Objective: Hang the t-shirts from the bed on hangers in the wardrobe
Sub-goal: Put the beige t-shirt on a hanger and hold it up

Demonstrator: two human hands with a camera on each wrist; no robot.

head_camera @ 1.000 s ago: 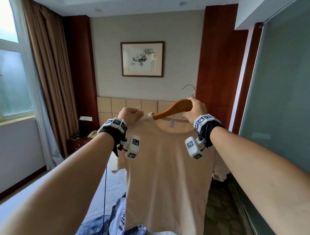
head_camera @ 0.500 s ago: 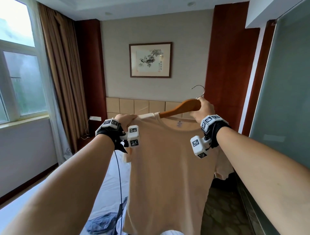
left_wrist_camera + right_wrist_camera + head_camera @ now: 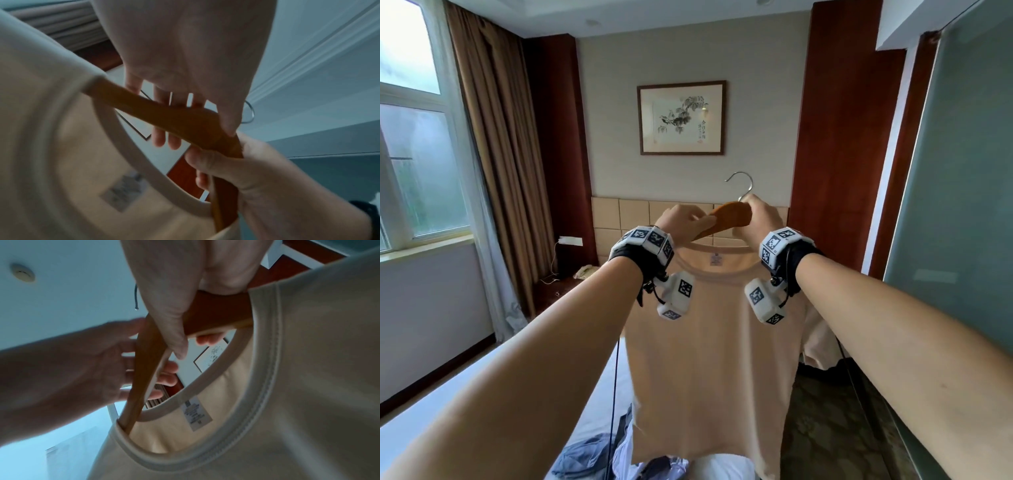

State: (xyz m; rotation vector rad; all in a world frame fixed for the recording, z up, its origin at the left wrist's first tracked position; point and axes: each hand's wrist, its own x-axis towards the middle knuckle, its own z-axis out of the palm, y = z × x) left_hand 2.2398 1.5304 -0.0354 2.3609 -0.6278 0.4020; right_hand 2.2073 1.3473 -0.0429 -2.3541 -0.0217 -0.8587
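A beige t-shirt (image 3: 709, 342) hangs from a wooden hanger (image 3: 732, 214) that I hold up in front of me over the bed. My right hand (image 3: 760, 214) grips the hanger just under its metal hook (image 3: 743, 181). My left hand (image 3: 685, 219) has come right beside it and takes the hanger's left arm between thumb and fingers. In the left wrist view the thumb lies on the front of the hanger (image 3: 174, 116) and the fingers (image 3: 164, 139) reach behind it. The right wrist view shows the hanger (image 3: 216, 309) passing through the shirt's collar (image 3: 236, 369).
A white bed (image 3: 482, 394) lies below, with a blue-grey pile of clothes (image 3: 592, 455) near me. A frosted glass panel (image 3: 955, 205) stands close on the right. At the back left are a bedside table with a phone (image 3: 585, 272), curtains and a window.
My left hand has let go of the shirt's shoulder and moved right to the hanger's middle, next to my right hand. The right hand keeps its grip.
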